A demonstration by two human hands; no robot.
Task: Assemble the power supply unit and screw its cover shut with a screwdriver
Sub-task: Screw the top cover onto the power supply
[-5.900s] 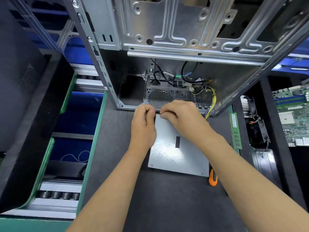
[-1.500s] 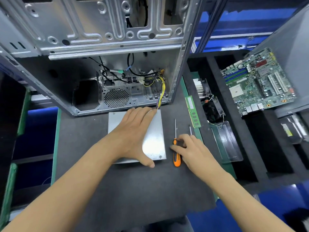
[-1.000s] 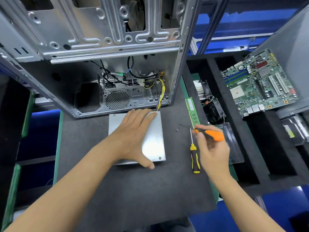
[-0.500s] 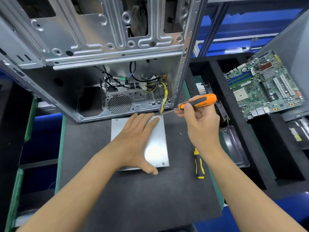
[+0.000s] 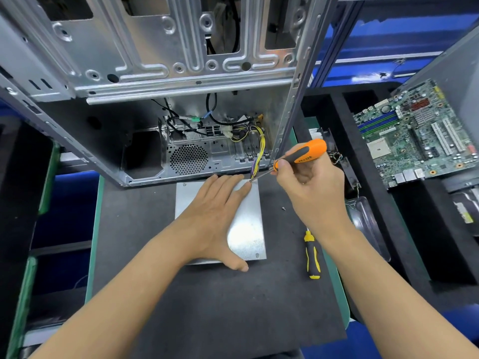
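left hand (image 5: 212, 218) laid flat, fingers straight, hiding much of cover (image 5: 248, 229) | screwdriver (image 5: 302, 155) gripped by right hand (image 5: 308, 195), tip at cover's far-right corner | screw unseen | mat (image 5: 233, 312) bare nearside

We see the power supply unit's cover (image 5: 246, 226), a flat sheet of bare grey metal, lying level on the dark mat just in front of the open case, with a small screw hole near its near right corner. The orange-and-black screwdriver (image 5: 302, 156) is tilted, its thin shaft reaching down-left to the cover's far right corner (tip contact unclear to us).
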